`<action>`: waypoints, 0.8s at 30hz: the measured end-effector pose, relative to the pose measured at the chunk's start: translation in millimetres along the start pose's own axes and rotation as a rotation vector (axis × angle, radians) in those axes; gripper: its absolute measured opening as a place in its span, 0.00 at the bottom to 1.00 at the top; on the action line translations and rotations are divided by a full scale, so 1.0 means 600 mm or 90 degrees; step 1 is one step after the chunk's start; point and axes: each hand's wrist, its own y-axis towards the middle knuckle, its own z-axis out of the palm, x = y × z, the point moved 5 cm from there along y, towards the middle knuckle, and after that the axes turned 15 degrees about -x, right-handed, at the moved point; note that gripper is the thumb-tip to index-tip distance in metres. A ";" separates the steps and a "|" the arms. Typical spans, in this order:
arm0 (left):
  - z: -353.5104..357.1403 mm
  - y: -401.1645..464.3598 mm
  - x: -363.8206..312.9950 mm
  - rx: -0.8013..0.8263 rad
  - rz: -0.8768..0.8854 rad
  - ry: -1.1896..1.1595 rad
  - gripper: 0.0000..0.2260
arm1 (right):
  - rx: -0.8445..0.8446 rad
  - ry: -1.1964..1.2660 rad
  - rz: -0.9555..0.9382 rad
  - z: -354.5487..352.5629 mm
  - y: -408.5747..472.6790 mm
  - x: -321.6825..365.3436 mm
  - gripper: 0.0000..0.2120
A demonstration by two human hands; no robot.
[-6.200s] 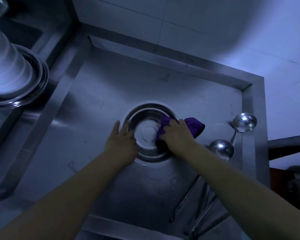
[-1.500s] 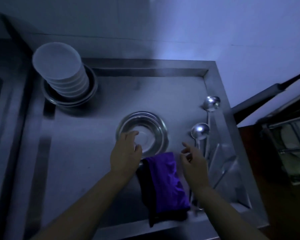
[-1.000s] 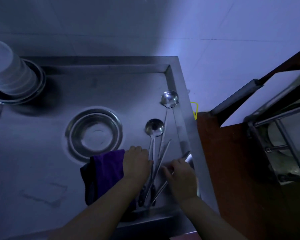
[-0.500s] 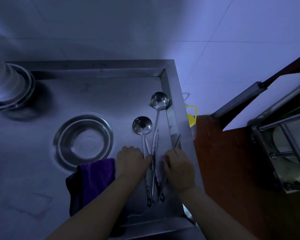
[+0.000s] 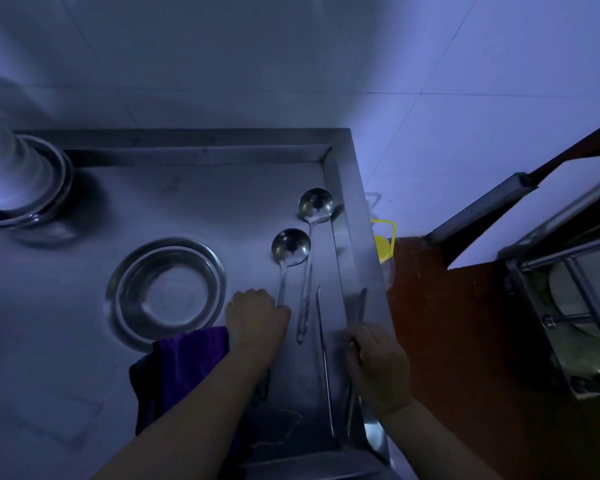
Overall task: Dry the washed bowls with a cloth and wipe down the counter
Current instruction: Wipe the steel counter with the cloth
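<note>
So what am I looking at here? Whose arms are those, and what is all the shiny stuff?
No machine here: the arms belong to a person. A camera worn on their head looks down, so you see what they see. It is one picture, and rather dark.

The grey surface is a metal counter with a raised rim. On it lies a round metal bowl, and beside that a purple cloth for drying. Far left stands a stack of pale bowls in a metal one.

The shiny round things on long sticks are two ladles, lying side by side. Next to them is a long thin metal tool.

The left hand curls over the nearer ladle's handle. The right hand pinches another thin metal tool at the counter's edge; it is blurred, so I cannot say what it is.
</note>
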 end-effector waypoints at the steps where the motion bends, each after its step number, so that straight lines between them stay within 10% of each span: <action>1: -0.002 0.002 0.001 -0.001 0.004 0.006 0.16 | 0.004 0.003 0.003 0.000 -0.001 -0.001 0.08; 24: 0.022 0.102 -0.092 0.034 -0.035 -0.223 0.11 | -0.045 0.033 -0.007 0.011 -0.006 -0.013 0.06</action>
